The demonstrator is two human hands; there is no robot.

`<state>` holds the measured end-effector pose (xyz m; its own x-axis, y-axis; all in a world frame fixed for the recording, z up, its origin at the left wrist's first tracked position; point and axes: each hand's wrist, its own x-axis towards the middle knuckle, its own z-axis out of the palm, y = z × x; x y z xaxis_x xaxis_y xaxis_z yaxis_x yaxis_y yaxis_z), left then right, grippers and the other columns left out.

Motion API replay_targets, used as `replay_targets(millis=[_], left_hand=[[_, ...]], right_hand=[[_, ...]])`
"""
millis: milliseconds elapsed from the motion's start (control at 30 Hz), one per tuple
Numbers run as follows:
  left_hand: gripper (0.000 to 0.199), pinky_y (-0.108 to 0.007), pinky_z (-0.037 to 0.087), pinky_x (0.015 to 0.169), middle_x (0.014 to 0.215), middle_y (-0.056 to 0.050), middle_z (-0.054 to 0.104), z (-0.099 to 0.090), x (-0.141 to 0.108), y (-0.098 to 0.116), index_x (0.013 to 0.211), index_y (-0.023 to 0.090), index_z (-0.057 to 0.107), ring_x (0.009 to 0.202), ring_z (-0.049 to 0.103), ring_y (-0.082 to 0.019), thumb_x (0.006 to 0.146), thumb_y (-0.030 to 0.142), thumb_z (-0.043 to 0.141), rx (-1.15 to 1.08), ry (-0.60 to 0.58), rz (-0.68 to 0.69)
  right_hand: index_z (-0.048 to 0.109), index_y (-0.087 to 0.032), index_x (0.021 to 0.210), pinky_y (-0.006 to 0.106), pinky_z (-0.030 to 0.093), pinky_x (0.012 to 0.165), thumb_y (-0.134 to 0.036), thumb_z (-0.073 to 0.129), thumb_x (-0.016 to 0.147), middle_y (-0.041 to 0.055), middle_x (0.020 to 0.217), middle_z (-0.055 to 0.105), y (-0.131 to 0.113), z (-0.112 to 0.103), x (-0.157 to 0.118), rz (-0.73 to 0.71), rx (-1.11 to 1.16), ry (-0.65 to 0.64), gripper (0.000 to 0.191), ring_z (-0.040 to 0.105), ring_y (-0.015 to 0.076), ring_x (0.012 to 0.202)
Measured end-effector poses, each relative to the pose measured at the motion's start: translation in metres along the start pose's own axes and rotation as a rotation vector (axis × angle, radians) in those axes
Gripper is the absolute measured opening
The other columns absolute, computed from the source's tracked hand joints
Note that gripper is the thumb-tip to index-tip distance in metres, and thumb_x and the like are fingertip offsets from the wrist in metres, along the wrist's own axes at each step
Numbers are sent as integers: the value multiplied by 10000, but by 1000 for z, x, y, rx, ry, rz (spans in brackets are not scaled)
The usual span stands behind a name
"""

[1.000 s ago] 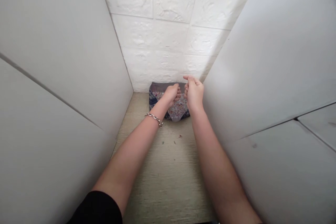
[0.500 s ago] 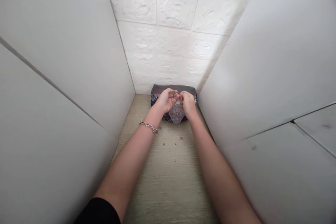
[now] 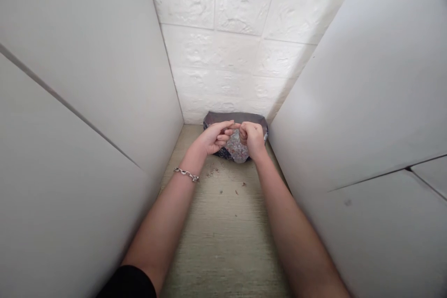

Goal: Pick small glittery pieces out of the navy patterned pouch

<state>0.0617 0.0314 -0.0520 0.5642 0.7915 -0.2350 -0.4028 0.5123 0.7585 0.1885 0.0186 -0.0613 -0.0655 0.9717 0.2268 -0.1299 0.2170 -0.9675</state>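
Observation:
My left hand [image 3: 217, 137], with a chain bracelet on its wrist, is closed, its fingers bent and the thumb pressed near them. The forefinger reaches across to my right hand [image 3: 253, 138], which is curled into a fist. The two hands meet at the fingertips; what they pinch, if anything, is too small to make out. Just behind and below them stands a low, dark patterned container [image 3: 234, 116] with a grey inside. Speckled, clear-looking plastic [image 3: 238, 148] with small reddish and white bits shows at its front, between the hands.
Tall pale panels, one left [image 3: 87, 56] and one right [image 3: 366, 79], close in on both sides. A white brick-patterned wall [image 3: 223, 51] stands behind. Small crumbs [image 3: 243, 184] lie on the wood-grain floor [image 3: 216, 242].
My left hand has turned and its forefinger now stretches to the right hand. My right hand stays in a fist. The view has shifted slightly.

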Motion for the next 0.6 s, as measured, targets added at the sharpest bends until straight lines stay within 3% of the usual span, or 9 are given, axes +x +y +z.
replay_targets(millis=[267,467,600], left_hand=[[264,-91,114,239,453,74,221,-3,-10,5,613,136,425,275,174,3,820,291,375,72,-141,-168],[248,-89,121,251,464,71,199,-4,-10,3,632,125,451,285,167,0,822,252,353,92,-223,-155],[213,-86,109,257,469,72,185,-5,-10,2,641,127,452,289,156,0,807,235,374,96,-218,-162]], right_hand=[[208,-184,446,211,71,359,-190,362,615,-66,416,153,-18,-12,2,206,-23,-227,229,107,28,353],[205,-185,441,218,68,377,-190,357,611,-63,413,151,-21,-10,0,211,-69,-269,228,117,31,363],[199,-184,435,218,62,383,-182,359,598,-59,419,145,-23,-9,-1,206,-102,-271,229,110,30,372]])
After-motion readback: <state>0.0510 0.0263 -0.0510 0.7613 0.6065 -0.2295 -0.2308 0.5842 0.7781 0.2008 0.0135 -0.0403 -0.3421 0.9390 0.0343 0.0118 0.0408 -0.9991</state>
